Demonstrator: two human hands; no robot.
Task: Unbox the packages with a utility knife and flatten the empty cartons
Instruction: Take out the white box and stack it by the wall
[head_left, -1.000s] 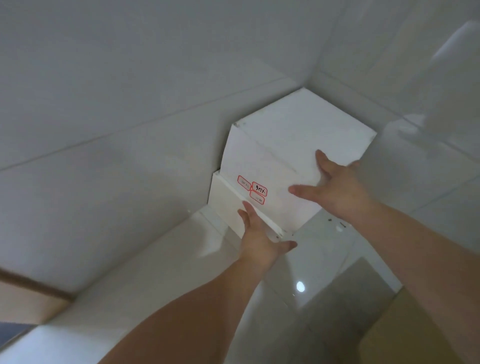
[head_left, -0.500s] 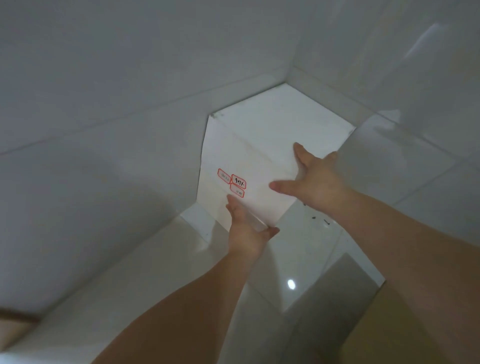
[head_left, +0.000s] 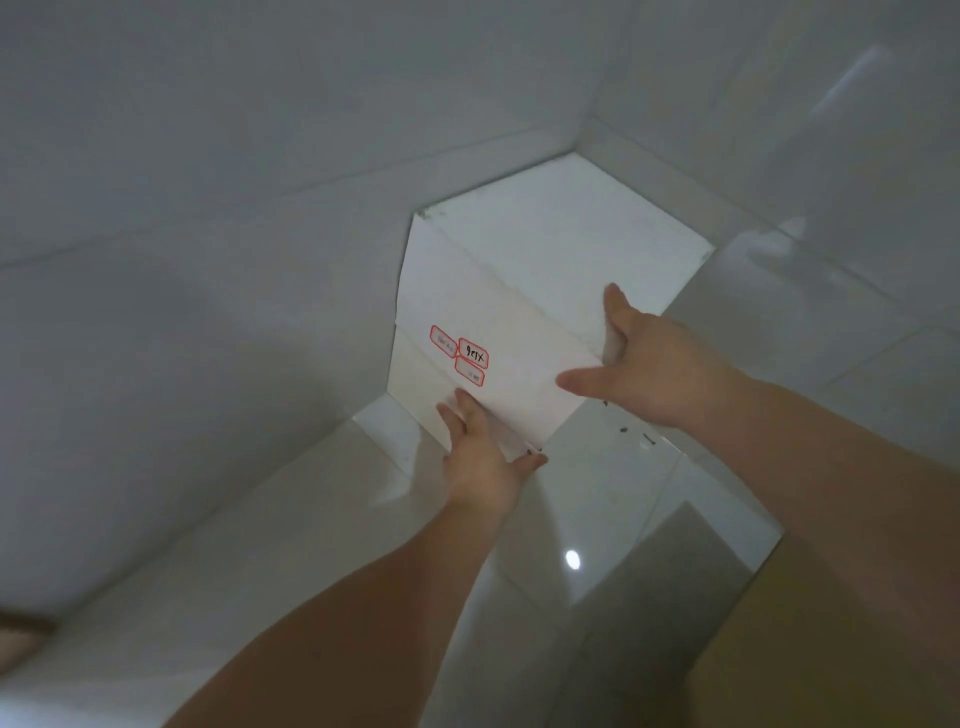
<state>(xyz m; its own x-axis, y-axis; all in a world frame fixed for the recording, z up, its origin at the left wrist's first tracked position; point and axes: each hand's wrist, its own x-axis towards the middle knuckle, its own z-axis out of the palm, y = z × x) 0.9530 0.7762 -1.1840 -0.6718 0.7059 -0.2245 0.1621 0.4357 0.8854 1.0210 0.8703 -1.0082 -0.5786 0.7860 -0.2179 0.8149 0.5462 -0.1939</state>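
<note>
A white carton (head_left: 524, 291) is lying in the floor's corner, long axis running into that corner. The left hand (head_left: 480, 457) is pressing its near edge, fingers straight; the right hand (head_left: 649, 364), fingers spread, is bracing its right side.

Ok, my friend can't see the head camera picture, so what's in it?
Two bare hands press a flattened white carton into a corner where pale walls meet a shiny tiled floor. The left hand holds its near edge, and the right hand holds its right side with spread fingers. Small red-framed labels sit on the carton.
</note>
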